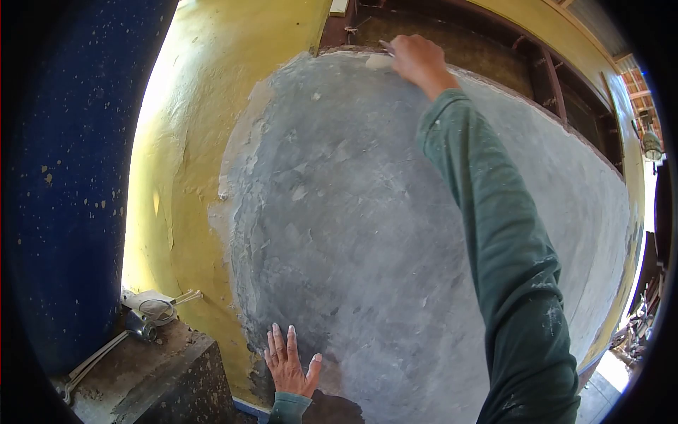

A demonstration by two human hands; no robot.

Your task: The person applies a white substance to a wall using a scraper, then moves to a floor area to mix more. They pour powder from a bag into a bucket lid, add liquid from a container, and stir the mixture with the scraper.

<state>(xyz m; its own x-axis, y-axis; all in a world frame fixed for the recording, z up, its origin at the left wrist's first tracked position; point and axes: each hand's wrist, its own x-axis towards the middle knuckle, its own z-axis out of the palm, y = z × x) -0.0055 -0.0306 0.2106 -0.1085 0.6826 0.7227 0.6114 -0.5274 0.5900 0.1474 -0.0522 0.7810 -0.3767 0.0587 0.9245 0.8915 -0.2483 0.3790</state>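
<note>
High on the wall, at the top edge of a large grey plastered area (367,205), my right hand (418,62) is closed around what looks like a putty knife (386,46). Most of that tool is hidden by my fingers. A pale beige patch (379,63) shows on the plaster just below it. Down at the lower left, my left hand (291,364) is spread with its palm toward the grey plaster, seemingly resting against it; it holds nothing.
Yellow painted wall (198,141) borders the plaster on the left, beside a dark blue speckled surface (63,184). A brown wooden frame (551,78) runs above. On a concrete block (176,374) at lower left lie a metal fitting (143,326) and white cords (99,357).
</note>
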